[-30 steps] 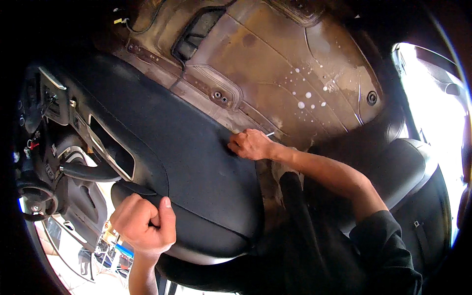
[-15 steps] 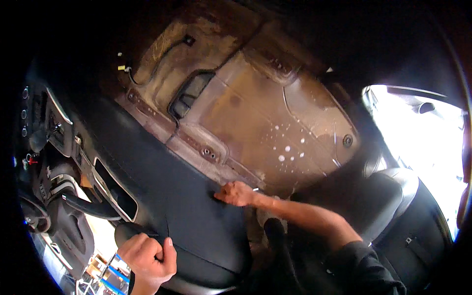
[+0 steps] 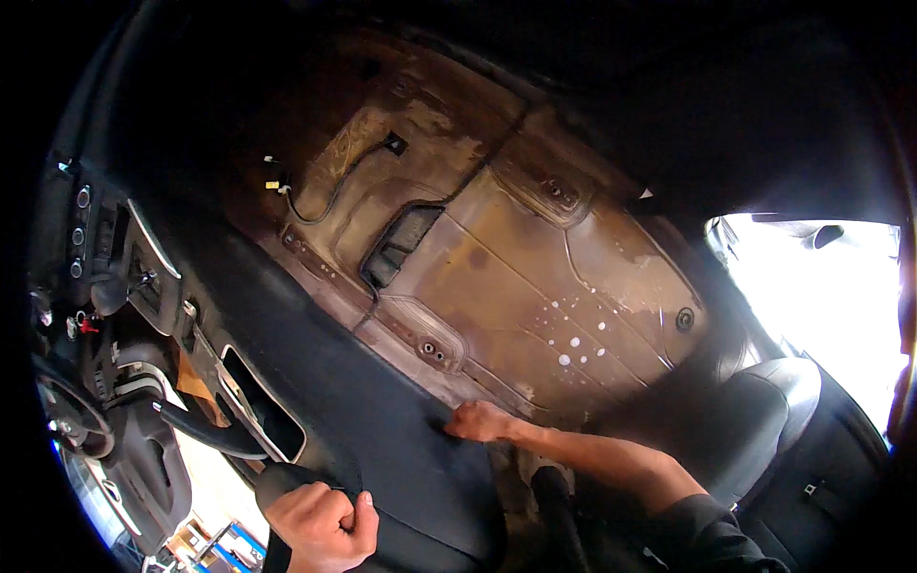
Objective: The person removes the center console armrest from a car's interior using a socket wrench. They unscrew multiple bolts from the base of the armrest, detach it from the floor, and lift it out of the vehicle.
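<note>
1. Console, black and padded [image 3: 382,411], is running from the far left to the near middle, between the driver's side and the bare floor.
2. Steering wheel [image 3: 65,427] is sitting at the far left edge; a key bunch with a red tag [image 3: 89,325] is hanging just beyond it.
3. Dark lever [image 3: 205,430] is slanting along the console's left side.
4. Open tray with a silver frame [image 3: 263,406] is lying in the console top, to the right of the lever.
5. Yellow connector [image 3: 272,185] is lying farther off, at the end of a dark cable on the floor.
6. Left hand [image 3: 325,525] is making a fist at the near end of the console, thumb pointing up; cannot tell whether it is touching the padding.
7. Right hand [image 3: 478,422] is meeting the console's right edge, fingers curling in narrow; its grip is facing away, so cannot tell whether it is holding anything.
8. Bare brown floor [image 3: 506,267] is spreading beyond the right hand, white spots [image 3: 574,342] dotting its right part.
9. Round plug [image 3: 684,319] is sitting near the floor's right end.
10. Dark seat [image 3: 755,411] is standing at the near right; bright opening [image 3: 821,277] is showing beyond it.
</note>
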A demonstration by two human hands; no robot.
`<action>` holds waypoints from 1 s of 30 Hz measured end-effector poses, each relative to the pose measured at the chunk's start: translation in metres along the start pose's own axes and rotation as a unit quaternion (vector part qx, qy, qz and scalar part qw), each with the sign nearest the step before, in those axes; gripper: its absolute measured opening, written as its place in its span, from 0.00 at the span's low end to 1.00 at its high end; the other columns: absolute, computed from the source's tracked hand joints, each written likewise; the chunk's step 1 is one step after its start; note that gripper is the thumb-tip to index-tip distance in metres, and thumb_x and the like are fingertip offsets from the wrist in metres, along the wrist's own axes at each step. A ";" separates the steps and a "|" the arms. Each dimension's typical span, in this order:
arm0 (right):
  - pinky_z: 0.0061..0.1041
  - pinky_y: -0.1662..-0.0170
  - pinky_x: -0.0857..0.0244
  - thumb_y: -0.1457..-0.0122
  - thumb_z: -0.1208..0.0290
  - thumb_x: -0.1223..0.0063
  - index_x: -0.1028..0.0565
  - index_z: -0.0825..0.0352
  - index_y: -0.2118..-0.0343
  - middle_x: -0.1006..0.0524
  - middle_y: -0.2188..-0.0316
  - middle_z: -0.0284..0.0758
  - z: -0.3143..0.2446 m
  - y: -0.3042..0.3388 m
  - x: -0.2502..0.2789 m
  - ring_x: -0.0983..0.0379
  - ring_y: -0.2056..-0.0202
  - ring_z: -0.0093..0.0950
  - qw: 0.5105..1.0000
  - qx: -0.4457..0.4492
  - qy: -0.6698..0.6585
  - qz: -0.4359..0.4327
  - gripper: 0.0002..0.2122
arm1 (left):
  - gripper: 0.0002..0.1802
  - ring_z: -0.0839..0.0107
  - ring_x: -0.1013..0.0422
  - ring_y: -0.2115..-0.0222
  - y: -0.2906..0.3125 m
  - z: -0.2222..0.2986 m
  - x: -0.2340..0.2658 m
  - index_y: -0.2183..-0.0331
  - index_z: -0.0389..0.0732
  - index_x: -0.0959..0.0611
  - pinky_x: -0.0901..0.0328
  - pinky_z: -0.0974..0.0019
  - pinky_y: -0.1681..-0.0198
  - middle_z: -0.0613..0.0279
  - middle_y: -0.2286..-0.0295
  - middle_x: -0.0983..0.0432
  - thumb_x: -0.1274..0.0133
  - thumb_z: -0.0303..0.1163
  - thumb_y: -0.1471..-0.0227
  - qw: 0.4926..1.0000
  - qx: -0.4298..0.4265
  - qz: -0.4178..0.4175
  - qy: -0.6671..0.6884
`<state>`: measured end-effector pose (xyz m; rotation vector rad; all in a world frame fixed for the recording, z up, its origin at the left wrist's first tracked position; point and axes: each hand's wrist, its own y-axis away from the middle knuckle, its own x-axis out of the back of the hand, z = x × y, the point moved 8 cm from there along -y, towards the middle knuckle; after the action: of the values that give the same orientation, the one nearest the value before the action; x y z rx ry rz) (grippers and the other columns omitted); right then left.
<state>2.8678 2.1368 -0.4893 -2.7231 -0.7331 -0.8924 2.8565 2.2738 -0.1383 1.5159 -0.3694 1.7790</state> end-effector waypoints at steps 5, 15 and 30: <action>0.34 0.59 0.30 0.46 0.66 0.46 0.21 0.63 0.62 0.20 0.68 0.38 0.008 -0.002 0.010 0.24 0.60 0.36 0.958 -0.132 -0.219 -0.128 0.11 | 0.23 0.63 0.39 0.90 0.005 -0.006 0.000 0.90 0.45 0.36 0.49 0.65 0.86 0.62 0.90 0.38 0.37 0.28 0.62 1.000 0.000 0.006 0.016; 0.28 0.65 0.31 0.49 0.66 0.41 0.22 0.70 0.65 0.19 0.74 0.35 0.019 0.010 0.035 0.23 0.70 0.28 0.850 -0.176 -0.496 -0.029 0.13 | 0.23 0.66 0.43 0.92 0.003 -0.004 0.002 0.91 0.47 0.38 0.53 0.66 0.86 0.66 0.92 0.43 0.38 0.27 0.64 0.997 -0.024 0.054 0.057; 0.23 0.70 0.35 0.43 0.65 0.39 0.20 0.68 0.65 0.20 0.76 0.31 0.012 0.012 0.034 0.27 0.73 0.18 0.814 -0.324 -0.482 -0.025 0.11 | 0.22 0.68 0.40 0.91 0.016 -0.018 0.008 0.91 0.48 0.35 0.47 0.67 0.86 0.68 0.90 0.42 0.37 0.30 0.62 0.993 -0.030 0.096 0.066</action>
<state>2.9039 2.1437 -0.4789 -3.7597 -0.7035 0.4728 2.8328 2.2776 -0.1319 1.3507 -0.5122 1.9862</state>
